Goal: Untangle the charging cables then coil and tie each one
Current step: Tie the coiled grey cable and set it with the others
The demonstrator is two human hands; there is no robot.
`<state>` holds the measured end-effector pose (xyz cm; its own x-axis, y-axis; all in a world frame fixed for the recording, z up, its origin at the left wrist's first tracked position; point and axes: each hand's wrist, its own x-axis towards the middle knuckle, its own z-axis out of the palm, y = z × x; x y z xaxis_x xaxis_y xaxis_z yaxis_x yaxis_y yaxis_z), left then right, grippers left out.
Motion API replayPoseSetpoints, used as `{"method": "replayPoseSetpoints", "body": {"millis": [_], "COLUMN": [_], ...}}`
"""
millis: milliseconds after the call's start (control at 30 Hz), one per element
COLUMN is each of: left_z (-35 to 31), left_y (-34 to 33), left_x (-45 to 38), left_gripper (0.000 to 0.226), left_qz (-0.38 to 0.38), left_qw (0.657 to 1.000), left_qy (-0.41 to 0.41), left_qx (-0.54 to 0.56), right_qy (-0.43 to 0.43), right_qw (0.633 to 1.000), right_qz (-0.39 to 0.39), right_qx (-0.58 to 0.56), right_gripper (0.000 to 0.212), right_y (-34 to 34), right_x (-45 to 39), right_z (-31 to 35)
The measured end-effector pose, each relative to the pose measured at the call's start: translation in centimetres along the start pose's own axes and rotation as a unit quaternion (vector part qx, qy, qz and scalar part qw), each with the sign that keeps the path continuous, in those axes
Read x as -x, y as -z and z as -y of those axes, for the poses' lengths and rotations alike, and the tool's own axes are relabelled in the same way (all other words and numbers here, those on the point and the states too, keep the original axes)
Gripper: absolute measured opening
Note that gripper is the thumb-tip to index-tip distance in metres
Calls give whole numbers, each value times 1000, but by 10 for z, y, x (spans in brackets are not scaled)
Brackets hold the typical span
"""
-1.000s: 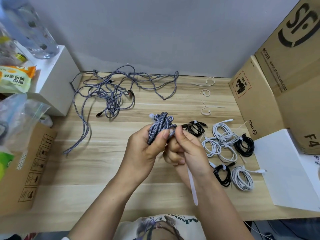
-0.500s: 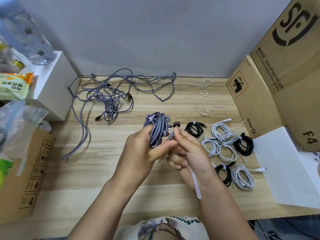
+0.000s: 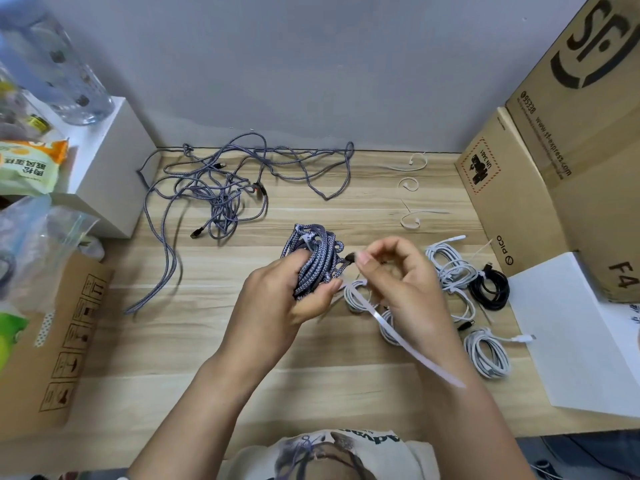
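My left hand [image 3: 277,303] grips a coiled grey braided cable [image 3: 313,258] above the middle of the wooden table [image 3: 173,358]. A white zip tie [image 3: 398,337] runs from the coil past my right hand [image 3: 401,282], its long tail pointing toward me. My right hand's fingers are curled and pinch at the tie beside the coil's dark plug [image 3: 349,259]. A tangle of grey braided cables [image 3: 221,188] lies at the back left. Several tied white coils [image 3: 486,353] and a black coil [image 3: 490,289] lie to the right, partly hidden by my right hand.
Three loose white zip ties [image 3: 412,221] lie at the back right. Cardboard boxes [image 3: 554,168] stand on the right with a white sheet [image 3: 571,334] in front. A white box [image 3: 104,174] with a bottle and bags stands at the left, above a flat carton [image 3: 59,341].
My right hand has moved right and up from under the coil, drawing the zip tie out so its tail stretches further toward me. The coil stays in my left hand.
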<state>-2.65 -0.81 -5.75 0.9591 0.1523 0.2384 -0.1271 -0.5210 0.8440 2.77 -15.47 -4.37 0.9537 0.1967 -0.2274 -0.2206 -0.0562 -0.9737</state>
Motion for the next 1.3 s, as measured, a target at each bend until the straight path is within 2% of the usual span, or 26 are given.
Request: {"method": "replayPoseSetpoints", "body": {"millis": [67, 133, 200, 267, 400, 533, 633, 767, 900, 1000, 1167, 1233, 1300], "left_z": [0, 0, 2, 3, 6, 12, 14, 14, 12, 9, 1, -2, -4], "left_y": [2, 2, 3, 3, 2, -1, 1, 3, 6, 7, 5, 5, 5], "left_x": [0, -1, -1, -3, -2, 1, 2, 0, -3, -2, -3, -3, -2], "left_gripper": [25, 24, 22, 22, 30, 36, 27, 26, 39, 30, 27, 9, 4], "left_qz": [26, 49, 61, 73, 93, 109, 103, 92, 100, 109, 117, 104, 83], "left_qw": [999, 993, 982, 968, 950, 951, 954, 963, 983, 991, 993, 994, 991], "left_qy": [-16, -56, -100, -128, -134, -131, -134, -140, -73, -34, -4, -8, 19], "left_qx": [-28, -88, -148, -202, -266, -259, -246, -213, -136, -72, -14, 35, 107], "right_qy": [92, 169, 204, 199, 162, 158, 174, 202, 218, 229, 230, 207, 182], "right_qw": [994, 975, 935, 896, 842, 805, 783, 809, 854, 873, 909, 942, 970], "right_qz": [-12, 40, 101, 137, 158, 159, 157, 142, 115, 106, 91, 97, 116], "right_qx": [52, 141, 272, 372, 490, 550, 575, 533, 458, 418, 337, 245, 112], "right_gripper": [16, 8, 10, 13, 8, 10, 15, 14, 20, 19, 14, 13, 19], "right_y": [5, 3, -1, -5, -9, -16, -16, -16, -15, -13, -9, -5, 3], "right_x": [-4, -7, -13, -19, -22, -13, -5, 3, 9, 10, 9, 7, 6], "right_z": [10, 24, 34, 40, 47, 52, 54, 53, 47, 44, 36, 34, 32]}}
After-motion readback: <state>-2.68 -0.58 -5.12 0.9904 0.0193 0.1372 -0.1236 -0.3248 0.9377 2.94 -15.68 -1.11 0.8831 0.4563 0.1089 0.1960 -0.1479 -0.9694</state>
